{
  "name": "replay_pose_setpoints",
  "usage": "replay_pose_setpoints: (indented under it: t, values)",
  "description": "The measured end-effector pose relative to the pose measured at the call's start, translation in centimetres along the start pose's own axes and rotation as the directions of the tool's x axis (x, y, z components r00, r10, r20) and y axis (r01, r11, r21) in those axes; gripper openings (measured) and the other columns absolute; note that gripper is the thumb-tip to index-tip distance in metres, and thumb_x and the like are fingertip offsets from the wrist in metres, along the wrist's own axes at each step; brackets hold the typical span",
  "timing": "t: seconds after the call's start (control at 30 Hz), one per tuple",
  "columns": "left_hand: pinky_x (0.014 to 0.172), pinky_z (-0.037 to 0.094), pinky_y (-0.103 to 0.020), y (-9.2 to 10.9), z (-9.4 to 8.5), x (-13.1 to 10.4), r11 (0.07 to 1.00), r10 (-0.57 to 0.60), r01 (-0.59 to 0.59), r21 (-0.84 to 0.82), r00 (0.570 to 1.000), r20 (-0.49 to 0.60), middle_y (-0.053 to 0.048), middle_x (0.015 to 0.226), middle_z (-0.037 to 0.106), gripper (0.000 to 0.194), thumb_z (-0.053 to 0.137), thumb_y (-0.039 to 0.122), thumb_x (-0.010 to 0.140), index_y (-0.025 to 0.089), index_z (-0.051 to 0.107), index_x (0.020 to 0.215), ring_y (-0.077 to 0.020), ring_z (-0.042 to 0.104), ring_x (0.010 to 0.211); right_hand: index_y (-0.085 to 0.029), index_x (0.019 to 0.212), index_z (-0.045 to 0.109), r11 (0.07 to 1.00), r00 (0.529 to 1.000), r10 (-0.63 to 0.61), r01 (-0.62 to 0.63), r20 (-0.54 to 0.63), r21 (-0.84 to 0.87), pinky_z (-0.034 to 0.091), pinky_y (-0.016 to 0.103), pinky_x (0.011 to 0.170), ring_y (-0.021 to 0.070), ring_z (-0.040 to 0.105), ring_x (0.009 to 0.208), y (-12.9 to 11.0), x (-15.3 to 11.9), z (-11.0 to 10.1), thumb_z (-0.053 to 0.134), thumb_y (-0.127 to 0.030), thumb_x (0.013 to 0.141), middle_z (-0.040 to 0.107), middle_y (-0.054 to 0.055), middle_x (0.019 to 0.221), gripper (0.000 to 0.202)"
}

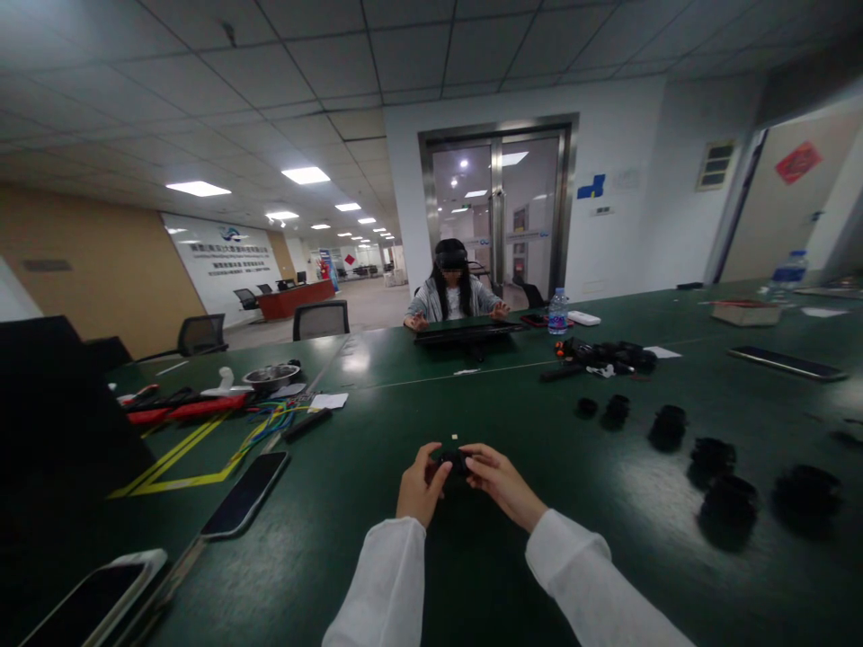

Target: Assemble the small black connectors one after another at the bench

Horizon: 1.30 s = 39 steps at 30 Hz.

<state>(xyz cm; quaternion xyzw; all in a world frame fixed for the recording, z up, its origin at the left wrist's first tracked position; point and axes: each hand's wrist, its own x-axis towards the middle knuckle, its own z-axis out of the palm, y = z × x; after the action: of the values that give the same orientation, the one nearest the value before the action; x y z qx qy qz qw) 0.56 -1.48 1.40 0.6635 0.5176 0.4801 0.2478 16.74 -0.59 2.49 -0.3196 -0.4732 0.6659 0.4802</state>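
Observation:
Between my two hands is a small black part [456,462], too dark to name more exactly. My left hand [422,485] grips its left side with thumb and fingers. On the other side, my right hand [500,480] pinches it by the right edge. Fingers cover much of the part's outline. Just beyond it on the green table [378,575] lies a tiny pale piece [454,437], which neither hand touches. Several black round parts stand to the right, among them one nearer part [729,510] and one farther part [617,411].
Across the table sits a person [453,292] behind a flat black panel [472,334]. A water bottle [557,312] and a heap of black parts [607,356] are to the right. Leftward lie a phone [246,496], cables [270,422] and a metal bowl [271,377].

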Motion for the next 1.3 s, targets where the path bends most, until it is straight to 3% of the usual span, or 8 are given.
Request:
replay_pose_setpoints:
  t: [0.13, 0.23, 0.37, 0.5, 0.8, 1.07, 1.3]
  values:
    - [0.040, 0.041, -0.018, 0.1, -0.2, -0.1, 0.999, -0.028, 0.026, 0.041, 0.999, 0.037, 0.006, 0.055, 0.047, 0.033, 0.037, 0.038, 0.081, 0.021, 0.043, 0.109, -0.0078, 0.048, 0.038, -0.019, 0.092, 0.058, 1.000, 1.000, -0.009, 0.009, 0.020, -0.014, 0.041, 0.025, 0.062, 0.0112, 0.053, 0.069, 0.1, 0.0, -0.2, 0.064, -0.031, 0.064, 0.055, 0.002, 0.084, 0.031]
    - [0.044, 0.043, -0.019, 0.3, -0.2, -0.2, 0.998, 0.004, -0.006, 0.057, 1.000, 0.024, 0.005, 0.059, 0.049, 0.036, 0.044, 0.036, 0.077, 0.020, 0.043, 0.109, -0.0083, 0.049, 0.042, -0.019, 0.089, 0.058, 1.000, 1.000, 0.001, -0.001, -0.006, 0.030, 0.040, 0.024, 0.060, 0.0100, 0.052, 0.065, 0.2, 0.2, -0.1, 0.065, -0.031, 0.063, 0.056, 0.002, 0.081, 0.029]
    - [0.055, 0.045, -0.021, 0.5, 0.0, -0.2, 0.992, 0.076, -0.083, 0.097, 0.994, 0.073, 0.002, 0.070, 0.054, 0.049, 0.057, 0.024, 0.067, 0.020, 0.043, 0.114, -0.0094, 0.051, 0.054, -0.019, 0.084, 0.058, 0.993, 0.994, 0.026, -0.014, -0.105, 0.113, 0.040, 0.024, 0.056, 0.0091, 0.052, 0.058, 0.4, 0.6, -0.1, 0.066, -0.034, 0.061, 0.056, 0.001, 0.074, 0.029]
    - [0.059, 0.046, -0.022, 0.5, 0.0, -0.1, 0.990, 0.073, -0.084, 0.117, 0.993, 0.093, 0.001, 0.076, 0.056, 0.050, 0.050, 0.015, 0.069, 0.023, 0.043, 0.117, -0.0095, 0.051, 0.057, -0.019, 0.083, 0.057, 0.991, 0.993, 0.032, -0.017, -0.112, 0.133, 0.041, 0.024, 0.056, 0.0096, 0.053, 0.057, 0.6, 0.7, -0.2, 0.065, -0.036, 0.061, 0.056, 0.000, 0.072, 0.029]
    - [0.059, 0.048, -0.024, -0.2, 0.1, -0.1, 0.996, 0.042, -0.048, 0.080, 0.996, 0.076, -0.001, 0.076, 0.057, 0.044, 0.052, 0.025, 0.073, 0.022, 0.045, 0.117, -0.0120, 0.054, 0.059, -0.020, 0.084, 0.057, 0.993, 0.993, 0.038, -0.025, -0.108, 0.112, 0.041, 0.023, 0.055, 0.0095, 0.053, 0.058, 0.2, 0.4, 0.1, 0.065, -0.036, 0.062, 0.056, 0.000, 0.075, 0.029]
    - [0.056, 0.043, -0.023, 0.5, -0.4, -0.1, 0.986, 0.048, -0.054, 0.159, 0.998, 0.040, -0.002, 0.071, 0.058, 0.028, 0.046, 0.041, 0.076, 0.015, 0.056, 0.084, -0.0135, 0.055, 0.059, -0.019, 0.087, 0.059, 0.999, 0.999, 0.030, -0.029, -0.038, 0.025, 0.041, 0.025, 0.058, 0.0109, 0.053, 0.064, -0.3, -0.1, 0.2, 0.064, -0.033, 0.064, 0.056, 0.002, 0.079, 0.027]
    - [0.056, 0.039, -0.022, 0.4, -0.5, 0.1, 0.976, 0.061, -0.061, 0.207, 0.998, 0.005, -0.002, 0.066, 0.051, 0.039, 0.036, 0.044, 0.081, 0.015, 0.055, 0.064, -0.0125, 0.050, 0.060, -0.019, 0.089, 0.059, 0.996, 0.999, 0.040, -0.040, -0.008, -0.082, 0.041, 0.027, 0.061, 0.0122, 0.053, 0.066, -0.7, -0.3, 0.5, 0.064, -0.034, 0.063, 0.056, 0.003, 0.081, 0.030]
